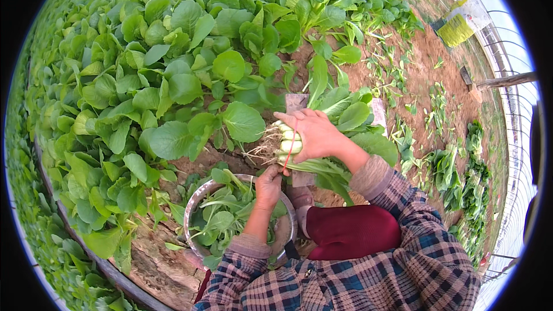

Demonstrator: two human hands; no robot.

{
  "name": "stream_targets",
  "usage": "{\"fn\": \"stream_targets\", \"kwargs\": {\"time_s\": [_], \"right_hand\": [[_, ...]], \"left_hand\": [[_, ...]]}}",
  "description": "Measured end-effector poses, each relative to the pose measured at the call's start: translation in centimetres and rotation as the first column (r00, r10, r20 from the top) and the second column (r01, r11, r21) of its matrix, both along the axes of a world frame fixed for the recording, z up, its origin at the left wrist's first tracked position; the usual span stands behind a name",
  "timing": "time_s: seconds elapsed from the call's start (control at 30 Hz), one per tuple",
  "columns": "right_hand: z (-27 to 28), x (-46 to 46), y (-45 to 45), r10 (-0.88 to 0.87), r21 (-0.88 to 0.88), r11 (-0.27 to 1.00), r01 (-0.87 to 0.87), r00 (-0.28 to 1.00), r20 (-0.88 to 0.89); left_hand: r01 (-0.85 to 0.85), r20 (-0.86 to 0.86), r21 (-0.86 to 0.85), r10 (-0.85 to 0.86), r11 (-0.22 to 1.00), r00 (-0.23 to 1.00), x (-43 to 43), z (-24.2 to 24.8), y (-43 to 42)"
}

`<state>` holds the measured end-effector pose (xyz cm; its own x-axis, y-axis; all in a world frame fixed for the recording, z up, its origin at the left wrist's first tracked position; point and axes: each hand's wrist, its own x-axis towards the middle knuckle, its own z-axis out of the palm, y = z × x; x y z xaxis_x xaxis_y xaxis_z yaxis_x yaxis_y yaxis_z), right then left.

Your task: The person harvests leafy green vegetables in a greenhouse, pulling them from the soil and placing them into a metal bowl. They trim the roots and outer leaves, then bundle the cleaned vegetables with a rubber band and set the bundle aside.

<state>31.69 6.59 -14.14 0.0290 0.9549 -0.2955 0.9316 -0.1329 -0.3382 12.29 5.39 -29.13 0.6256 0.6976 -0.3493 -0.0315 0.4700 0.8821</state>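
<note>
A bundle of leafy greens [290, 141] with pale stems lies sideways, its soil-covered roots towards the left and its leaves towards the right. Over the stems lies my right hand [317, 136], fingers spread across the top and pressing on them. A red band [292, 144] passes around the stems near the roots. At the bundle's lower edge my left hand [268, 185] pinches the red band between thumb and fingers. Beneath the bundle shows a flat board [297, 102]. Loose leaves fill a round basin [190, 211] below my left hand.
Dense leafy plants [185, 17] grow on the left and ahead. Bundled greens [475, 177] lie in a row on the soil at right. A hoe-like tool with a wooden handle [507, 81] and a yellow and white sack [458, 28] are farther off, near the greenhouse side.
</note>
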Motion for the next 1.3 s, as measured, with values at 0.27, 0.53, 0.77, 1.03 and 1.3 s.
{"fn": "stream_targets", "kwargs": {"time_s": [0.27, 0.53, 0.77, 1.03, 1.3], "right_hand": [[0.7, 0.8, 0.7, 0.007, -0.070, 0.998, -0.010, 0.999, -0.040], [0.0, 0.1, 1.5, -0.021, -0.015, 1.000, 0.021, 0.999, -0.024], [-1.0, 0.3, 0.9, -0.047, 0.015, 0.999, 0.047, 0.998, -0.044], [-2.0, 0.1, 0.2, -0.090, 0.002, 0.996, 0.091, 0.988, -0.128], [-1.0, 1.8, -0.2, -0.136, 0.050, 0.986, 0.160, 0.939, -0.316]], "left_hand": [[0.102, -0.055, -0.068, -0.105, 0.992, 0.993, 0.4, 5.7, -0.3], [0.075, 0.032, -0.141, -0.071, 0.987, 0.997, 0.2, 7.2, 1.2], [0.260, -0.384, 0.480, -0.065, 0.838, 0.921, -0.7, 10.7, -0.5], [0.125, -0.213, -0.140, -0.153, 0.982, 0.965, 8.2, 16.0, 8.9], [-0.014, -0.203, -0.323, -0.055, 0.946, 0.978, 9.1, 14.7, 11.3]]}}
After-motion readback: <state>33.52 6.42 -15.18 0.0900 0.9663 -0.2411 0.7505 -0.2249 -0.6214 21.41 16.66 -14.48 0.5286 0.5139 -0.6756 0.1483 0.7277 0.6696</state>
